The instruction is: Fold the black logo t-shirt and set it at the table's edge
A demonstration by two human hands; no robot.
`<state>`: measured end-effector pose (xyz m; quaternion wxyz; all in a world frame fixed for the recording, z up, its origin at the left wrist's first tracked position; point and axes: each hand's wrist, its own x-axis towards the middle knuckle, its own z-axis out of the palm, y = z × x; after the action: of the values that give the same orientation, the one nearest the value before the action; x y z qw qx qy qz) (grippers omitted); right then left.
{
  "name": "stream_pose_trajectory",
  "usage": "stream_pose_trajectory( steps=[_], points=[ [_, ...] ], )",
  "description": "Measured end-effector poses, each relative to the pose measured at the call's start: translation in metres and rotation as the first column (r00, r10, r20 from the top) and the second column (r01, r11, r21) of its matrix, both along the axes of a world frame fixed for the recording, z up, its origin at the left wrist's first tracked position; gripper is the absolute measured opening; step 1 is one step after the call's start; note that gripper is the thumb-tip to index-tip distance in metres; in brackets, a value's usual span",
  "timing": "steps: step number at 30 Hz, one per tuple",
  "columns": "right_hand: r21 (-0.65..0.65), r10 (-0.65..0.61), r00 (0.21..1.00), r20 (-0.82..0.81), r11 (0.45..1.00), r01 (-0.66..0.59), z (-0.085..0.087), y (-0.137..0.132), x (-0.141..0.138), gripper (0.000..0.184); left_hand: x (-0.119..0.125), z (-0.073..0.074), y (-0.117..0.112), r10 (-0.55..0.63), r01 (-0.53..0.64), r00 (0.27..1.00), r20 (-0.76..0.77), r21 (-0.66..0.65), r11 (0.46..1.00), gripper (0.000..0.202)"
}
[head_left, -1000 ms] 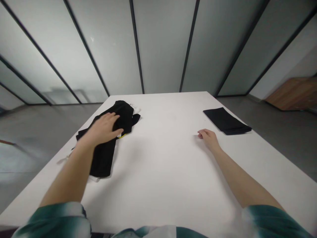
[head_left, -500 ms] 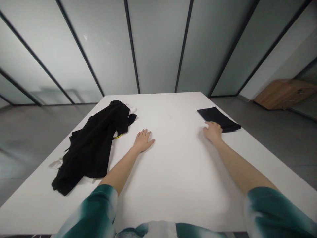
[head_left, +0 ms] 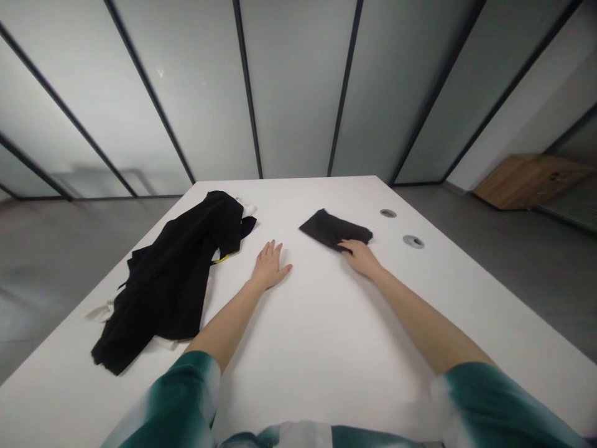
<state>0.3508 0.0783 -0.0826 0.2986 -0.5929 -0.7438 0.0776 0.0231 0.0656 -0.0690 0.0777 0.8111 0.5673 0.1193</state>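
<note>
A: Nearest, what are the hands doing?

B: The left hand (head_left: 269, 267) lies flat and spread on the white counter (head_left: 326, 348), holding nothing. The right hand (head_left: 361, 256) has its fingers on the near edge of the folded black cloth (head_left: 334, 228); whether its grip pinches or only presses, I cannot tell.

A: What looks done, and what is left?

B: That one piece looks folded. Farther left, the crumpled black garment (head_left: 172, 277) lies loose, so I judge it remains.

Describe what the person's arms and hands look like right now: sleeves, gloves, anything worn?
Both hands are bare: the left hand and right hand show no gloves, rings or watch. The forearms are uncovered too. Short sleeves end near the elbows, the left sleeve and right sleeve in dark teal fading to white, like a tie-dye print.
</note>
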Motion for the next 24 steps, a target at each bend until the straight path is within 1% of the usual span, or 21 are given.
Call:
stream_pose_trajectory(
  steps=[1, 2, 3, 4, 5, 8, 10, 11, 12, 13, 14, 15, 16, 17, 18, 19, 20, 21, 22, 23, 24],
  points=[
    [0.003, 0.142, 0.99, -0.024, 0.99, -0.142, 0.0, -0.004, -0.015, 0.032, 0.0, 0.001, -0.001, 0.011, -0.011, 1.0, 0.019, 0.043, 0.999, 0.085],
    [0.025, 0.237, 0.97, -0.052, 0.971, -0.236, -0.001, -0.008, -0.029, 0.033, 0.0, 0.002, -0.002, 0.015, -0.017, 0.999, 0.033, 0.084, 0.996, 0.091],
    [0.058, 0.294, 0.952, -0.084, 0.955, -0.29, -0.001, -0.011, -0.039, 0.034, -0.001, 0.003, -0.002, 0.01, -0.014, 0.999, 0.037, 0.112, 0.994, 0.092],
    [0.101, 0.308, 0.944, -0.117, 0.949, -0.297, -0.001, -0.014, -0.047, 0.033, -0.001, 0.004, -0.003, -0.005, 0.001, 0.999, 0.035, 0.123, 0.992, 0.087],
    [0.141, 0.292, 0.944, -0.151, 0.952, -0.272, -0.002, -0.016, -0.052, 0.032, -0.002, 0.004, -0.003, -0.024, 0.02, 0.999, 0.031, 0.119, 0.993, 0.077],
    [0.188, 0.194, 0.953, -0.232, 0.97, -0.151, -0.004, -0.019, -0.057, 0.024, -0.003, 0.007, 0.0, -0.052, 0.045, 0.995, 0.088, 0.082, 0.996, 0.04],
    [0.165, 0.146, 0.956, -0.255, 0.981, -0.106, -0.005, -0.019, -0.055, 0.019, -0.003, 0.008, 0.004, 0.002, -0.014, 0.974, 0.225, 0.05, 0.999, 0.033],
    [0.15, 0.131, 0.957, -0.259, 0.984, -0.094, -0.005, -0.02, -0.053, 0.018, -0.002, 0.008, 0.007, 0.053, -0.064, 0.944, 0.327, 0.025, 0.998, 0.034],
    [0.137, 0.121, 0.958, -0.26, 0.987, -0.088, -0.005, -0.02, -0.053, 0.02, -0.001, 0.008, 0.009, 0.107, -0.115, 0.889, 0.445, -0.009, 0.993, 0.036],
    [0.125, 0.118, 0.959, -0.258, 0.988, -0.088, -0.004, -0.021, -0.053, 0.021, 0.0, 0.007, 0.011, 0.161, -0.158, 0.804, 0.573, -0.055, 0.986, 0.039],
    [0.115, 0.12, 0.959, -0.258, 0.989, -0.093, -0.003, -0.021, -0.054, 0.022, 0.002, 0.006, 0.012, 0.215, -0.185, 0.689, 0.692, -0.118, 0.976, 0.041],
    [0.111, 0.127, 0.956, -0.264, 0.989, -0.1, -0.003, -0.022, -0.056, 0.021, 0.004, 0.005, 0.013, 0.274, -0.188, 0.556, 0.785, -0.202, 0.961, 0.042],
    [0.113, 0.132, 0.952, -0.278, 0.988, -0.104, -0.002, -0.023, -0.058, 0.022, 0.005, 0.003, 0.013, 0.338, -0.157, 0.425, 0.84, -0.3, 0.941, 0.043],
    [0.117, 0.133, 0.944, -0.301, 0.988, -0.102, -0.002, -0.024, -0.06, 0.029, 0.006, 0.0, 0.013, 0.406, -0.095, 0.318, 0.857, -0.397, 0.913, 0.043],
    [0.117, 0.132, 0.934, -0.333, 0.988, -0.098, -0.002, -0.024, -0.063, 0.038, 0.008, -0.002, 0.013, 0.463, -0.019, 0.246, 0.851, -0.474, 0.881, 0.044],
    [0.107, 0.133, 0.918, -0.373, 0.989, -0.1, -0.002, -0.025, -0.065, 0.048, 0.008, -0.004, 0.013, 0.498, 0.054, 0.214, 0.841, -0.519, 0.853, 0.045],
    [0.078, 0.138, 0.9, -0.414, 0.99, -0.117, -0.002, -0.026, -0.067, 0.053, 0.009, -0.005, 0.013, 0.499, 0.113, 0.212, 0.84, -0.528, 0.842, 0.046],
    [0.031, 0.145, 0.882, -0.449, 0.989, -0.147, -0.002, -0.027, -0.069, 0.053, 0.009, -0.006, 0.013, 0.467, 0.14, 0.23, 0.854, -0.504, 0.853, 0.047],
    [-0.027, 0.149, 0.868, -0.473, 0.983, -0.183, -0.002, -0.028, -0.07, 0.049, 0.009, -0.007, 0.013, 0.411, 0.123, 0.265, 0.872, -0.454, 0.883, 0.047],
    [-0.079, 0.148, 0.861, -0.487, 0.974, -0.211, -0.001, -0.028, -0.07, 0.044, 0.009, -0.006, 0.013, 0.343, 0.057, 0.315, 0.885, -0.378, 0.924, 0.047],
    [-0.115, 0.139, 0.86, -0.491, 0.968, -0.222, -0.001, -0.029, -0.071, 0.041, 0.008, -0.005, 0.012, 0.267, -0.041, 0.385, 0.883, -0.273, 0.961, 0.047]
  ],
)
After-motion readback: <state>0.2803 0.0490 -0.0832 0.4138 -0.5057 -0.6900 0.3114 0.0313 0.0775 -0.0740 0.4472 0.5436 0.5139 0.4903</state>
